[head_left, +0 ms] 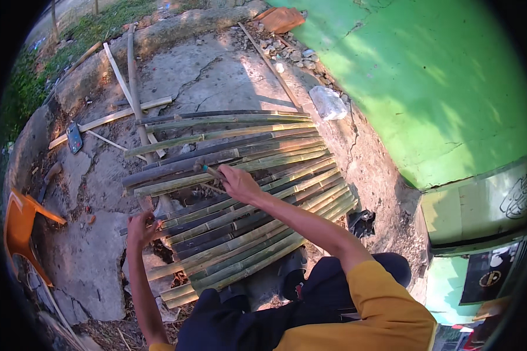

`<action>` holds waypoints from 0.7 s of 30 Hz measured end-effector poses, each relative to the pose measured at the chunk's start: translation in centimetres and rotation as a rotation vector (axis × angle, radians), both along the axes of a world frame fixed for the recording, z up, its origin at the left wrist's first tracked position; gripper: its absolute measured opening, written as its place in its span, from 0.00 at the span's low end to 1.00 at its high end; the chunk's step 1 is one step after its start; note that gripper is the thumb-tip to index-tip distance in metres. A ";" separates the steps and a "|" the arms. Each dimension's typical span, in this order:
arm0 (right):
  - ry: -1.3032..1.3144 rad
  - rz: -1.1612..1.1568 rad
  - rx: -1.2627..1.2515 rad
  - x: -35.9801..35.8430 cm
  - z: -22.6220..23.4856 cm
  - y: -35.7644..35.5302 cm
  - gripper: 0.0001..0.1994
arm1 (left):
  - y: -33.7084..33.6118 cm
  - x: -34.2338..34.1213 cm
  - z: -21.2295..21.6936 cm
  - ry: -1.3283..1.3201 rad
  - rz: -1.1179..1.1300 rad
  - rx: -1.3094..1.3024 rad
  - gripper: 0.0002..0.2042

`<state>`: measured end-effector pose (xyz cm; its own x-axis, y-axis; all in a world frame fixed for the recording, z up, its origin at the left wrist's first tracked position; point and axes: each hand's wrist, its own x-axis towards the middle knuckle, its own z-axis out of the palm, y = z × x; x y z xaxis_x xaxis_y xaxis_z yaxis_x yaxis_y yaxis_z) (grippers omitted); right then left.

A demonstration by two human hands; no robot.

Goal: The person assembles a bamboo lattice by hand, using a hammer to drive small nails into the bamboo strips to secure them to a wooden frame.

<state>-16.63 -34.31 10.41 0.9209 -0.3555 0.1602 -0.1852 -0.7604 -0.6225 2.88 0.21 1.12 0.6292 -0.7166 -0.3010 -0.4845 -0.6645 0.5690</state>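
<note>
A panel of several split bamboo slats (246,193) lies on cracked concrete in front of me. My right hand (238,182) is over the middle slats, closed around the handle of a small hammer (208,169) whose head points left. My left hand (141,227) rests at the panel's left edge, fingers pinched on the end of a slat, maybe holding a nail that is too small to make out. My legs in dark trousers (246,316) are at the near edge.
A long bamboo pole (136,93) and loose wooden strips (108,120) lie beyond the panel. An orange plastic chair (23,225) stands at left. A green wall (427,88) rises at right, with a white bag (328,102) and rubble at its foot.
</note>
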 end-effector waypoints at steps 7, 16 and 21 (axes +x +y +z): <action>0.383 -0.051 -0.432 -8.7 14.6 -14.6 0.14 | -1.1 2.9 7.7 -0.196 -0.106 -0.195 0.18; 0.339 -0.676 -0.183 -32.9 13.5 -26.4 0.09 | -18.5 -3.4 26.2 -0.115 -0.479 -0.347 0.11; 0.244 -0.882 -0.019 -41.1 5.3 -32.9 0.13 | -32.9 -11.7 24.8 0.007 -0.798 -0.091 0.14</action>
<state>-57.69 -67.18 15.67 0.3258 -0.9454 0.0098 -0.8286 -0.2905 -0.4786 -8.86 -32.67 25.97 -0.0848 -0.9713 -0.2221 -0.7898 -0.0703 0.6093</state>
